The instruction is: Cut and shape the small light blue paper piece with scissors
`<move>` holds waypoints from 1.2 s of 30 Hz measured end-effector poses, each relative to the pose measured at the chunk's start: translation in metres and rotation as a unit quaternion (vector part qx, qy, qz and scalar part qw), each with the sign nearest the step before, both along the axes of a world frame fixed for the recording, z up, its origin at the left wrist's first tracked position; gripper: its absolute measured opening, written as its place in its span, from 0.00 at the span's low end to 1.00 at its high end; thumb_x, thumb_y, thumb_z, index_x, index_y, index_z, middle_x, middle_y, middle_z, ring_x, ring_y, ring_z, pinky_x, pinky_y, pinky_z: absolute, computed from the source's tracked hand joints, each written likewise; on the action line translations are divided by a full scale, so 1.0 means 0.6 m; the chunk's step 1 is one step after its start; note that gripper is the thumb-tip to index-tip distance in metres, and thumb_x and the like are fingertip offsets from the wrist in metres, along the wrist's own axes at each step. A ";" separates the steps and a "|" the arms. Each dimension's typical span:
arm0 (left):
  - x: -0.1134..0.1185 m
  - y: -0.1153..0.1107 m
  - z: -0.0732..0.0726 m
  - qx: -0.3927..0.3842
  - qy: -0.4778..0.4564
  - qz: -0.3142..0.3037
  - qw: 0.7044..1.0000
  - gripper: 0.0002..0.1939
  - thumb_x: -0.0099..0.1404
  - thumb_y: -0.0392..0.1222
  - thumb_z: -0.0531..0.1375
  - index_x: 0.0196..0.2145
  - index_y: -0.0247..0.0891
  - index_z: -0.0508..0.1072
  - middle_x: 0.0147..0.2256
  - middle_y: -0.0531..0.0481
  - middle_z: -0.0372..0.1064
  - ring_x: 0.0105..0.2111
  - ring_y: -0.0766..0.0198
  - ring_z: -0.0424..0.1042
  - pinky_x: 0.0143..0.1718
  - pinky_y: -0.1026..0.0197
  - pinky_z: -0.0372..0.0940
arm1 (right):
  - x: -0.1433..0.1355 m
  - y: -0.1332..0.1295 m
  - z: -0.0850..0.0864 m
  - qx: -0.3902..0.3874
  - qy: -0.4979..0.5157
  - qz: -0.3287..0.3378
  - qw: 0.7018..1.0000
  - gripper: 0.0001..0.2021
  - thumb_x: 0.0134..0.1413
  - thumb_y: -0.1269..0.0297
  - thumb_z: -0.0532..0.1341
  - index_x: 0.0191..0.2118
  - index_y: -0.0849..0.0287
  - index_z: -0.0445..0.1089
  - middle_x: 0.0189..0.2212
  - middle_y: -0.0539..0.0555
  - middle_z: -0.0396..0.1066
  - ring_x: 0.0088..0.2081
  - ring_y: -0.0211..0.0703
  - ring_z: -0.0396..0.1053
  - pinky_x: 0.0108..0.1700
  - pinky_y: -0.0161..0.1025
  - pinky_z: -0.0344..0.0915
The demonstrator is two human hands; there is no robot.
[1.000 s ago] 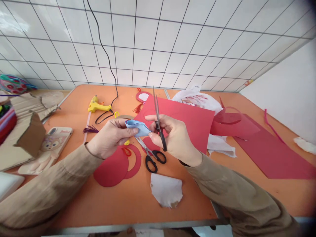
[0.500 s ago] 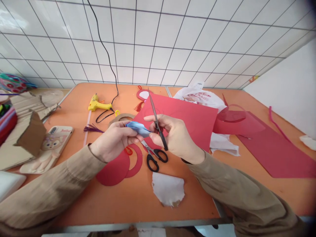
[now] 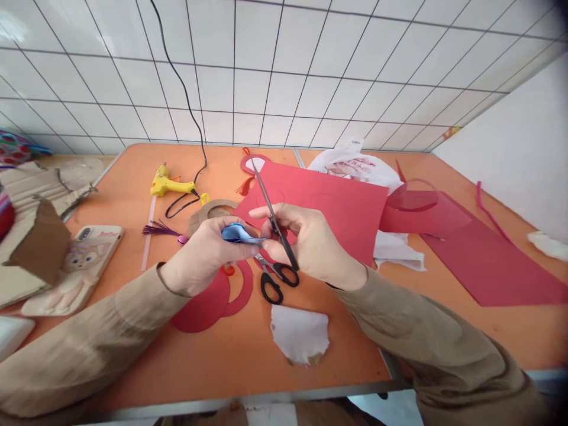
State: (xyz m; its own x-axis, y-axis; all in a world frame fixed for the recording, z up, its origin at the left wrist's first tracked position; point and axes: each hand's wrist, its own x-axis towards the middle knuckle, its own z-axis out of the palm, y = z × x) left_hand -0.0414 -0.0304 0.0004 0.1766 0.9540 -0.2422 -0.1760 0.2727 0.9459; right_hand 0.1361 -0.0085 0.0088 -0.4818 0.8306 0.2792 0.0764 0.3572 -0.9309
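Blue piece [image 3: 237, 232] has tipped since a second ago: its broad pale face was showing then, and now it is seen almost edge-on, curled, near the middle of the frame. Held scissors [image 3: 267, 200] lean further toward the upper left than they did. The left hand [image 3: 199, 254] pinches the blue piece between thumb and fingers. The right hand [image 3: 317, 245] has its fingers curled around the scissors' handles, with the blades pointing up and looking close together. Its thumb is right by the blue piece's right tip; whether they touch, I cannot tell.

Below the hands, a second pair of scissors [image 3: 265, 264] lies on the orange counter [image 3: 222, 367], with a white scrap [image 3: 300, 334] lower down. A red disc [image 3: 204, 305] lies at lower centre-left, overlapping a red ring [image 3: 245, 296]. Behind the right hand is a large red sheet [image 3: 332, 201]. A yellow glue gun [image 3: 171, 187] lies at upper left, and a phone [image 3: 75, 269] at the left side.
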 end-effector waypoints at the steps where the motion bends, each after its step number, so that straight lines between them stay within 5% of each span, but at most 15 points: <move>1: 0.001 0.000 0.000 -0.001 0.005 0.003 1.000 0.10 0.44 0.31 0.73 0.24 0.34 0.76 0.27 0.52 0.74 0.22 0.73 0.62 0.21 0.67 0.53 | 0.000 -0.001 0.000 -0.004 0.002 0.001 1.000 0.18 0.41 0.77 0.59 0.41 0.58 0.74 0.25 0.47 0.68 0.27 0.36 0.67 0.32 0.37 0.69; 10: -0.005 0.001 0.008 -0.056 -0.077 -0.075 0.993 0.09 0.48 0.34 0.70 0.20 0.32 0.72 0.16 0.58 0.56 0.16 0.78 0.49 0.17 0.68 0.41 | -0.002 -0.006 0.000 -0.052 0.022 -0.021 0.998 0.17 0.41 0.76 0.61 0.40 0.58 0.73 0.25 0.47 0.68 0.26 0.35 0.66 0.30 0.36 0.69; 27: 0.005 -0.018 0.026 -0.014 -0.097 -0.039 0.994 0.18 0.53 0.42 0.69 0.15 0.35 0.66 0.13 0.57 0.53 0.16 0.75 0.49 0.19 0.66 0.44 | -0.004 -0.012 0.004 -0.104 0.070 0.005 0.992 0.16 0.43 0.70 0.67 0.42 0.57 0.73 0.24 0.46 0.70 0.22 0.33 0.64 0.25 0.33 0.64; 36: -0.009 -0.041 0.014 -0.024 -0.091 -0.038 0.995 0.11 0.50 0.41 0.72 0.22 0.34 0.75 0.15 0.56 0.60 0.16 0.75 0.54 0.18 0.68 0.48 | -0.007 -0.017 -0.006 -0.173 0.083 0.027 0.981 0.17 0.40 0.71 0.67 0.42 0.58 0.73 0.25 0.46 0.69 0.23 0.32 0.63 0.24 0.31 0.62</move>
